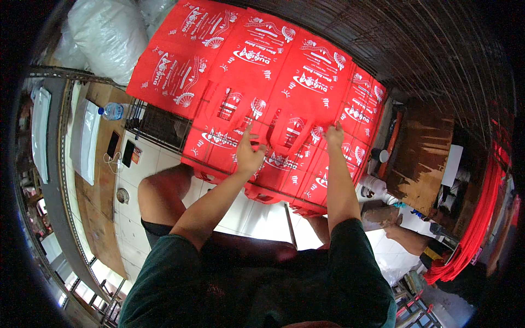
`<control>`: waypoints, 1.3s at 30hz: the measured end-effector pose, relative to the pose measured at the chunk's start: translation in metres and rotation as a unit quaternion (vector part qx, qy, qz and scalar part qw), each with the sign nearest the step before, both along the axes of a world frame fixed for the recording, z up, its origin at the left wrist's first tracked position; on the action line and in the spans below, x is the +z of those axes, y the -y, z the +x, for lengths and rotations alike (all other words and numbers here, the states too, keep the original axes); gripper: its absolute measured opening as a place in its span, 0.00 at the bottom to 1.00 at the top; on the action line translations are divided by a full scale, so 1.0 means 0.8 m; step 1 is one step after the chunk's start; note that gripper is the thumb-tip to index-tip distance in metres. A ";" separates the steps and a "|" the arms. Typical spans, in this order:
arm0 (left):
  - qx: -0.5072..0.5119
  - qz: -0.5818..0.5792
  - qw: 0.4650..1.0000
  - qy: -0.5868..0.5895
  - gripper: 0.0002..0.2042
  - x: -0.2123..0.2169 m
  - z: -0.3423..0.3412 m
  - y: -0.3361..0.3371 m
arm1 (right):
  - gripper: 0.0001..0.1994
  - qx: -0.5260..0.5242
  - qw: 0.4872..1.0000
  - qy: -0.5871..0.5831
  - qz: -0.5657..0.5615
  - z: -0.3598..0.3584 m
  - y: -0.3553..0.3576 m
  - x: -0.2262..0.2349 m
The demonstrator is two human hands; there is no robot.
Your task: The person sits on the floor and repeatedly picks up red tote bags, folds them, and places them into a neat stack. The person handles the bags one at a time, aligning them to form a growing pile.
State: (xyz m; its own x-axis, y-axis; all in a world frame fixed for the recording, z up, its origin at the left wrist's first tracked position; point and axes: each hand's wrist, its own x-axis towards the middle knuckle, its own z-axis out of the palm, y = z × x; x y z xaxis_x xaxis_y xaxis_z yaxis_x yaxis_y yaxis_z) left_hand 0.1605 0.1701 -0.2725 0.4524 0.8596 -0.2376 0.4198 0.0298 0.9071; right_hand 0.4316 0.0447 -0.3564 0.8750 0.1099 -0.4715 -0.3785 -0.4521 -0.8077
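Observation:
In front of me, red printed fabric bags [261,65] with white designs lie in overlapping rows on a wire rack [164,123]. Cut-out handle openings show in the nearer bags. My left hand [250,154] is over the near row with its fingers apart, holding nothing. To its right, my right hand [334,135] is closed at the edge of a red bag [303,134], whose fabric rises toward the fingers. Part of that grip is hidden behind the hand.
Dark wire racks [426,44] stack up at the far right. Left of me, a wooden board [98,191] holds a water bottle [113,111] and a phone [113,144]. White plastic sacks [106,35] bulge at the back left. Red cord [473,235] hangs at right, near another person's arm [407,239].

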 end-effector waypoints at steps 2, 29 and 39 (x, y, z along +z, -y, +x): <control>0.000 0.006 1.000 0.011 0.33 0.001 -0.006 0.002 | 0.23 0.046 0.987 0.133 -0.075 0.008 0.028 -0.039; -0.570 -0.138 0.810 -0.020 0.25 0.283 -0.271 0.221 | 0.16 0.118 0.991 0.016 0.061 -0.271 0.289 0.264; -0.476 -0.032 0.869 -0.128 0.20 0.179 -0.280 0.218 | 0.17 0.067 0.947 0.251 0.189 -0.244 0.349 0.442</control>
State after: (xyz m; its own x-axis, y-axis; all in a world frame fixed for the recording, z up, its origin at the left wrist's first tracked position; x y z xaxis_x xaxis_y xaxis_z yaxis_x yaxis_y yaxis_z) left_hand -0.0637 -0.0042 -0.1295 0.8772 0.1054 -0.4684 0.4692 -0.3951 0.7898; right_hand 0.2367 -0.2348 -0.0029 0.9449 0.3133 0.0954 0.1361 -0.1106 -0.9845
